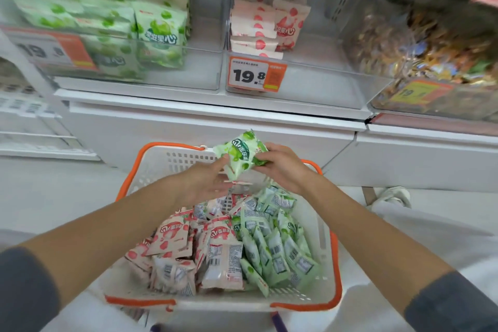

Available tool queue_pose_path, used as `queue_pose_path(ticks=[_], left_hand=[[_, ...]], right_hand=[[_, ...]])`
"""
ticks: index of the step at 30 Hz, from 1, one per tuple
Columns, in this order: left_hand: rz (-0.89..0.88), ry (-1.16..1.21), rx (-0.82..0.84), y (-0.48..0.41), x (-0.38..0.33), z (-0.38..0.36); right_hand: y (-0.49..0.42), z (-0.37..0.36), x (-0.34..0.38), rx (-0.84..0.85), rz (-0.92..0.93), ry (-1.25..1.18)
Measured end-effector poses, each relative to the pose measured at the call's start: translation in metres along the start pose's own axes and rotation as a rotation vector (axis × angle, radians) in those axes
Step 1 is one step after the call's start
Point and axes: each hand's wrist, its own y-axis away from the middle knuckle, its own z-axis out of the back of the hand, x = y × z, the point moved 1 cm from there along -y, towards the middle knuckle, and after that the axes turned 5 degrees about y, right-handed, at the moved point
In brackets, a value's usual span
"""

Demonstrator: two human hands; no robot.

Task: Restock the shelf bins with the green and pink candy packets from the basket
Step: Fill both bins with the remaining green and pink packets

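A green candy packet (pixel 240 155) is held above the far end of the basket (pixel 327 245), between both hands. My right hand (pixel 281 167) grips its right edge and my left hand (pixel 208 179) pinches its lower left corner. The white basket with an orange rim holds pink packets (pixel 188 248) on the left and green packets (pixel 277 245) on the right. On the shelf above, a clear bin (pixel 199 73) at left holds green packets (pixel 161 27). The middle clear bin (pixel 318 83) holds a few pink packets (pixel 258 27).
A third bin (pixel 420 43) at the right is full of mixed wrapped sweets. Orange price tags (pixel 256 74) hang on the bin fronts. A white shelf ledge (pixel 215 113) runs below the bins. A white shoe (pixel 393 195) shows on the floor at right.
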Motion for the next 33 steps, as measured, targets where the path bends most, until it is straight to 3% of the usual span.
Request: queue_pose_path(ticks=[2,5,10,15,18,23,27,30,33], left_hand=[[-0.188,0.069,-0.063,0.007,-0.017,0.003],[-0.459,-0.008,-0.202,0.022,-0.045,0.019],[-0.741,0.061,-0.388,0.044,-0.079,0.039],[-1.12,-0.352,-0.368,0.081,-0.138,0.053],[-1.231,-0.41,-0.323,0.099,-0.189,0.053],[-1.28,-0.379,-0.46,0.095,-0.261,0.074],[-1.154,-0.683,-0.436,0.064,-0.277,0.092],[-1.042,-0.967,-0.438,0.046,-0.28,0.102],[-0.938,-1.225,-0.548,0.038,-0.278,0.107]], right_hand=[[0.004,-0.018,0.018,0.073,0.004,-0.025],[0.008,-0.04,0.04,0.086,0.038,0.056],[0.005,-0.076,0.063,0.045,0.109,0.158],[0.008,-0.106,0.128,-0.097,0.46,0.576],[-0.003,-0.127,0.172,-0.126,0.672,0.692],[-0.04,-0.153,0.225,-0.271,0.739,0.78],[-0.073,-0.16,0.228,-0.323,0.418,1.073],[-0.091,-0.165,0.221,-0.271,0.224,1.087],[-0.097,-0.17,0.217,-0.186,0.08,1.019]])
